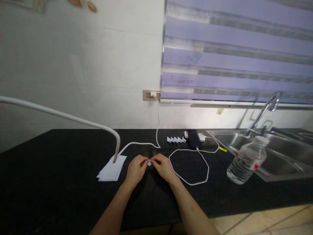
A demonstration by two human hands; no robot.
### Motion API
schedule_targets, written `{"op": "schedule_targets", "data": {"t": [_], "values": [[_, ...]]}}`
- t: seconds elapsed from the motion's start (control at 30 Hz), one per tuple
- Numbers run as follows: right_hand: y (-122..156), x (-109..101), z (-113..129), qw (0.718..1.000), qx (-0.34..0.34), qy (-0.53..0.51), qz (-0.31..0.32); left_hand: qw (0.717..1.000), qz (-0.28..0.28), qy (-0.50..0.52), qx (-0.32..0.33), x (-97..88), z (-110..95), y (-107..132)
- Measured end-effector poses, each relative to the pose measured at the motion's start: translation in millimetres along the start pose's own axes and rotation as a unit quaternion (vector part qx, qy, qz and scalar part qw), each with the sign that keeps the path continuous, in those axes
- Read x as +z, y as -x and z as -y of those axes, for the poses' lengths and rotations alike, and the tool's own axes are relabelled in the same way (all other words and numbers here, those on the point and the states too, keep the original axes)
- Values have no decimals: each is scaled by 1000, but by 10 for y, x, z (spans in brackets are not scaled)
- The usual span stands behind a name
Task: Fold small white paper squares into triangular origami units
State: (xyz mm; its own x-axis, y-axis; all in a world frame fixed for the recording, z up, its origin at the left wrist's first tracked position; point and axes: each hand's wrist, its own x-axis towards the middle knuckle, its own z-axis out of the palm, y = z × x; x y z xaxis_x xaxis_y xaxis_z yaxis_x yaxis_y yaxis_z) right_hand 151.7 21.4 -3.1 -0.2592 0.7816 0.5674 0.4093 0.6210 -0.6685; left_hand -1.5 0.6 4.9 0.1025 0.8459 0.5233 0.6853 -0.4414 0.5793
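A small folded piece of white paper (149, 163) is pinched between my two hands, just above the black countertop. My left hand (136, 168) grips its left side with thumb and fingers closed. On the other side my right hand (163, 165) pinches it the same way. Part of the paper is hidden by the fingertips. To the left of my hands lies a stack of white paper sheets (112, 170). Beyond my right hand, several small folded white paper pieces (176, 140) stand in a row.
A white cable (192, 184) loops over the counter (73, 195), near a dark device (194, 139). At right stand a large water bottle (247, 160) and a steel sink (269, 176) with a faucet (262, 112). A white bent tube (61, 113) crosses the left side above the sheets.
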Motion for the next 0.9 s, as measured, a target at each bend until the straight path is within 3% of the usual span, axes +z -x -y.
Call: {"op": "schedule_targets", "data": {"t": [0.57, 0.9], "values": [[5, -5, 13, 1000, 14, 24, -4, 999, -14, -27, -24, -1, -14, 6], [30, 2, 23, 994, 23, 105, 20, 997, -6, -78, -28, -3, -32, 12]]}}
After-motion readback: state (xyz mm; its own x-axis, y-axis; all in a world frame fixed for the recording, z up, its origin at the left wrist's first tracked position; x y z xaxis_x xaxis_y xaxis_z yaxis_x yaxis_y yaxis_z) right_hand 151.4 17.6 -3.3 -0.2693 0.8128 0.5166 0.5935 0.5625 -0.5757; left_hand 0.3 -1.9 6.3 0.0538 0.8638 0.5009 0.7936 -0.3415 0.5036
